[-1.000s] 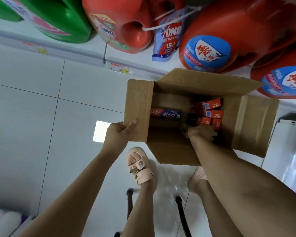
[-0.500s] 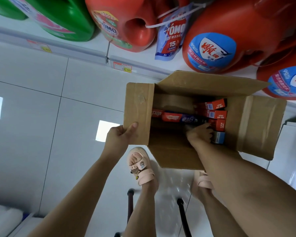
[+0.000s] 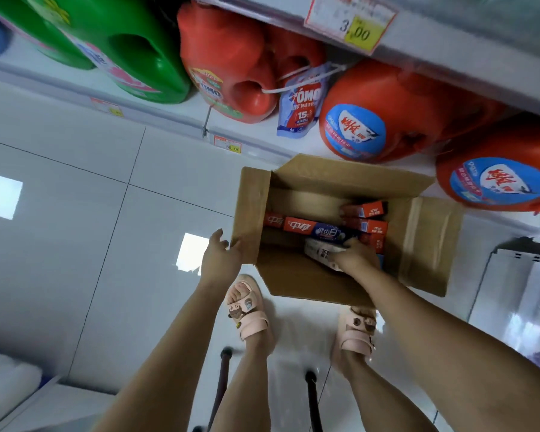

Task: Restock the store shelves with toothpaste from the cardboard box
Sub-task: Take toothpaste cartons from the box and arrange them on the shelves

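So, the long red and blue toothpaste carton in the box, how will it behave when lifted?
The toothpaste carton looks like a stiff rectangular pack, so it should stay straight. Its flat faces make rolling unlikely. The print looks glossy, so it is perhaps a bit slippery.

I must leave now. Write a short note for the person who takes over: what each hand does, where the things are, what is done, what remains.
Left hand: open, at the left flap of the cardboard box, fingers touching its edge.
Right hand: inside the box, closed on a pale toothpaste pack.
The box stands open on the floor below the bottom shelf; more red toothpaste packs lie inside.
Done: one pack gripped.
Left: lift it out, shelve it, then the others.
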The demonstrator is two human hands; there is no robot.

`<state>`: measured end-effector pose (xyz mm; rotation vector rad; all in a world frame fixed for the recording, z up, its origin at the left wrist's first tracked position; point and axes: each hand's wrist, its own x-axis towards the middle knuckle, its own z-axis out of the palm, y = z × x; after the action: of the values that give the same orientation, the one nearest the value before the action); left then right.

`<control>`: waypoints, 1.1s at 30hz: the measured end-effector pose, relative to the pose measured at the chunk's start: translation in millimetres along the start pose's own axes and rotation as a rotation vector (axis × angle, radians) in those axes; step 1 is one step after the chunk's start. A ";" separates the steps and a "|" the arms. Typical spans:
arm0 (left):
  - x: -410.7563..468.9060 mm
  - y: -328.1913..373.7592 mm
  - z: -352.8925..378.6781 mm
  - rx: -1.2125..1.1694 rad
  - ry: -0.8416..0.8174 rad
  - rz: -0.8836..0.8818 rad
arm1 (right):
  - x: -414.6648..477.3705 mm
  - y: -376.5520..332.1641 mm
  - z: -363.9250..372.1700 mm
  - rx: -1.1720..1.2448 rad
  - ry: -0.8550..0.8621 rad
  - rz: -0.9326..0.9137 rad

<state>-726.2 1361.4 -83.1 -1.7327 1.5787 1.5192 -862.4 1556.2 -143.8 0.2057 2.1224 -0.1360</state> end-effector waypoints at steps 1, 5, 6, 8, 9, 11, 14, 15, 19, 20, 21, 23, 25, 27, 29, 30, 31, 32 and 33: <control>-13.8 5.6 1.8 -0.026 0.020 -0.043 | -14.3 -2.5 -10.4 0.004 -0.018 -0.016; -76.8 25.9 5.1 -0.046 0.111 -0.148 | -79.4 -11.3 -59.5 0.028 -0.112 -0.089; -91.2 27.9 4.8 -0.095 0.104 -0.174 | -97.6 -12.4 -72.4 0.045 -0.142 -0.119; -122.1 30.2 5.8 -0.280 0.024 -0.242 | -136.8 -11.3 -100.4 0.110 -0.213 -0.187; -139.2 31.8 6.1 -0.371 -0.051 -0.284 | -157.2 -10.9 -115.2 0.142 -0.253 -0.224; -176.0 37.1 8.3 -0.537 -0.203 -0.318 | -200.5 -9.8 -145.8 0.180 -0.336 -0.290; -235.0 47.8 12.9 -0.847 -0.389 -0.230 | -259.3 -3.2 -184.8 0.240 -0.456 -0.349; -255.2 53.6 12.3 -0.953 -0.423 -0.187 | -275.4 -0.4 -194.5 0.275 -0.485 -0.353; -320.2 76.8 3.5 -1.269 -0.378 -0.103 | -336.1 12.4 -227.0 0.402 -0.513 -0.432; -332.2 81.7 0.7 -1.286 -0.358 -0.083 | -349.5 15.5 -233.4 0.418 -0.523 -0.470; -344.2 87.1 -2.8 -1.286 -0.333 -0.058 | -359.4 18.8 -238.7 0.430 -0.535 -0.509; -366.7 98.4 -10.1 -1.299 -0.295 0.004 | -381.9 23.8 -249.3 0.458 -0.538 -0.579; -385.4 110.0 -16.2 -1.325 -0.261 0.075 | -400.4 26.6 -257.9 0.500 -0.519 -0.638; -404.0 122.2 -21.5 -1.350 -0.231 0.141 | -418.1 28.8 -266.7 0.531 -0.508 -0.698; -419.7 133.3 -25.0 -1.362 -0.217 0.180 | -430.5 32.5 -276.7 0.572 -0.501 -0.746; -427.8 138.8 -25.8 -1.367 -0.217 0.189 | -435.4 35.3 -283.3 0.611 -0.509 -0.756; -435.9 143.7 -26.5 -1.367 -0.224 0.195 | -440.2 38.2 -291.0 0.666 -0.527 -0.759; -444.0 149.0 -27.5 -1.359 -0.234 0.200 | -446.1 40.9 -300.1 0.723 -0.539 -0.766; -451.7 153.6 -27.6 -1.340 -0.244 0.209 | -449.0 44.7 -309.2 0.779 -0.545 -0.771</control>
<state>-759.0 1513.3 368.8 -1.7263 0.5125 3.1311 -875.5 1613.2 400.1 -0.1982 1.4094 -1.3159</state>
